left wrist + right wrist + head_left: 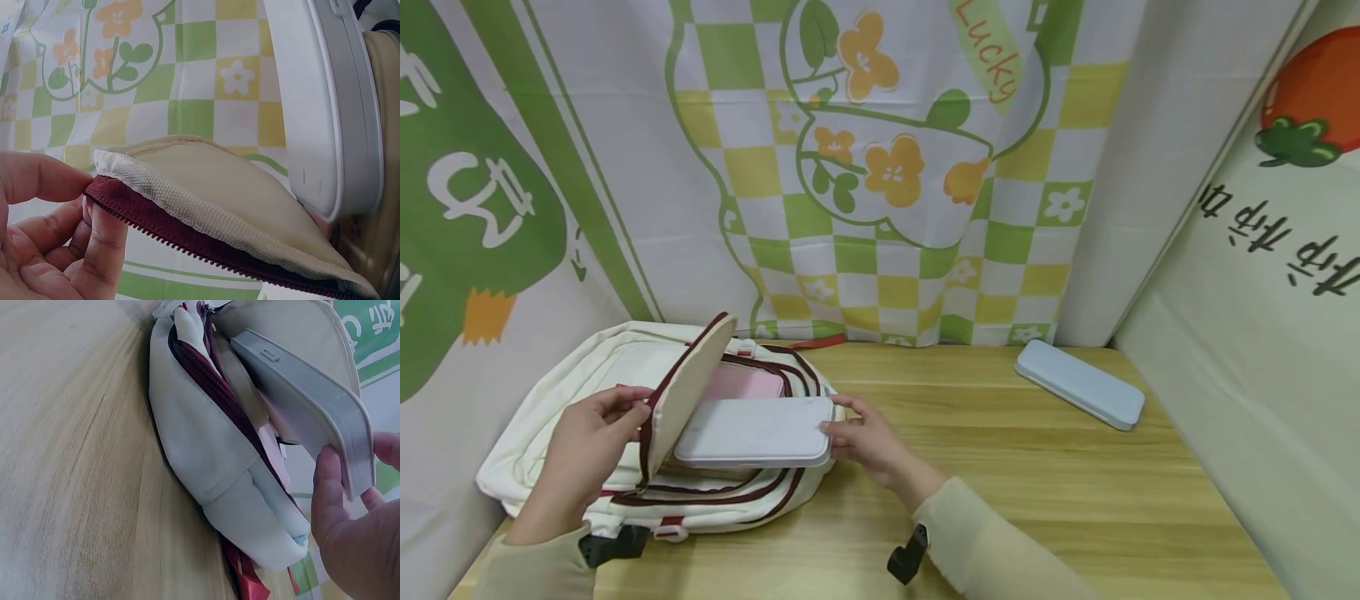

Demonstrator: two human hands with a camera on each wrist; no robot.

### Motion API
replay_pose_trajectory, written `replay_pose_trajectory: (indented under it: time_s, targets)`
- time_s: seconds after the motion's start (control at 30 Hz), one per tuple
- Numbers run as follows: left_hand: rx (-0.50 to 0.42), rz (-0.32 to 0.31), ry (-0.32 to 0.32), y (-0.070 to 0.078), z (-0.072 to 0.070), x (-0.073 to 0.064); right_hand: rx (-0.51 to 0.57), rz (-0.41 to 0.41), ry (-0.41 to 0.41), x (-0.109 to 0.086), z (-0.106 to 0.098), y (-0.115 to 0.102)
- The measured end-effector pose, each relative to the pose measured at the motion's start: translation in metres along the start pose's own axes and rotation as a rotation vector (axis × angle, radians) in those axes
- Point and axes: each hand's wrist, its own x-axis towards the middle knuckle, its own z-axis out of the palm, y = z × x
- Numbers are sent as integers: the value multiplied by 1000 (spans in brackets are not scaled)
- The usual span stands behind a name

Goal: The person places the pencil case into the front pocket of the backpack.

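Observation:
A cream backpack (591,358) with dark red zips lies at the left of the table, its front pocket unzipped. My left hand (591,433) pinches the zipped edge of the pocket flap (700,387) and holds it raised; in the left wrist view thumb and fingers grip the dark red zip tape (131,200). With thumb and fingers, my right hand (872,446) holds one end of a flat pale pencil case (752,429). The case's other end sits beneath the flap, at the pocket opening. A pink item (745,381) shows inside the pocket, partly hidden by the case.
A second pencil case, light blue (1078,383), lies at the back right of the wooden table (1000,475). Printed cloth (880,283) hangs behind the table and along both sides. A red strap (820,342) sticks out behind the backpack.

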Motion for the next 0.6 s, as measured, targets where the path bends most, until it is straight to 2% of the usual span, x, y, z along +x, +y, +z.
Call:
replay_pose_trajectory:
  time_s: [0.27,0.47,0.6]
  targets:
    - [39,12,-1,5,1,0,15,7,-57,0,3,-1]
    - [124,12,-30,10,3,0,16,12,-53,-1,9,-2]
    - [145,13,-33,12,5,0,24,17,-47,-1,14,-3]
